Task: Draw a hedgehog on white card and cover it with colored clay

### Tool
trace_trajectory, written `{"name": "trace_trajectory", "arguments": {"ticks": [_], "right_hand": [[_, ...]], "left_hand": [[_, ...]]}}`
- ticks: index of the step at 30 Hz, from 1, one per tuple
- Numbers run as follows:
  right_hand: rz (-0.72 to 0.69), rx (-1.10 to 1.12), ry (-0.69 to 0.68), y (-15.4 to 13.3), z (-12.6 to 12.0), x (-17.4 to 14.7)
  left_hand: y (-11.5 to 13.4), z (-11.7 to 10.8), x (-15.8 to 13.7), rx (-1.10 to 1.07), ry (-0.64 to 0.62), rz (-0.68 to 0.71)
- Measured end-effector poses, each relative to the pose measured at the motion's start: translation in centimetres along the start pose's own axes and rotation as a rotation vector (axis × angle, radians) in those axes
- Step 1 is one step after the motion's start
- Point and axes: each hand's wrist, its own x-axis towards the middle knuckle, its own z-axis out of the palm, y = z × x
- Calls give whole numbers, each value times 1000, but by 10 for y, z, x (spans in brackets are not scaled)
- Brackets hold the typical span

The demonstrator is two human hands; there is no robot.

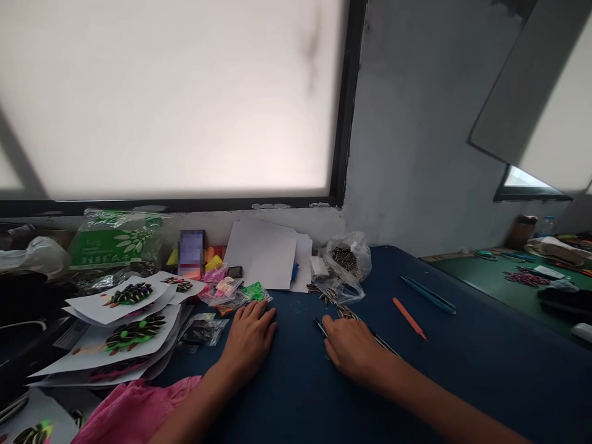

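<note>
My left hand (250, 338) lies palm down on the blue tabletop (287, 382), fingers loosely extended and holding nothing visible. Its fingertips are beside small plastic packets of coloured clay, among them a green one (254, 291). My right hand (352, 350) is closed, knuckles up, low over the table. A dark, slim pen-like tip (319, 325) shows left of its fingers, and a thin rod end (387, 345) sticks out on its right; whether they are one tool is hidden. Striped sunflower seeds (346, 312) lie just beyond this hand.
An open plastic bag of seeds (345, 259) stands by the wall, beside white paper sheets (263, 253). To the right lie an orange pen-like tool (409, 319) and blue tweezers (430, 295). Stacked papers with seed-and-clay hedgehogs (134, 333) and pink cloth (139, 407) occupy the left.
</note>
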Motion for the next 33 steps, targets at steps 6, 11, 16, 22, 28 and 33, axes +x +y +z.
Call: {"name": "trace_trajectory", "arguments": {"ticks": [6,11,16,22,28,33], "right_hand": [[-16,-110,166,4,23,12],[-33,-165,267,13,28,14],[-86,-183,363,17,34,13],[-173,-201,448,19,43,16],[-195,-196,504,23,47,18],[-208,-194,504,24,49,18]], "left_hand": [[2,1,1,4,-15,-11],[-1,3,3,-31,45,-107],[-8,4,3,-98,103,-194],[-10,-1,0,-230,19,-102],[-5,-10,-3,-319,-54,33],[-4,-19,-2,-417,-126,56]]}}
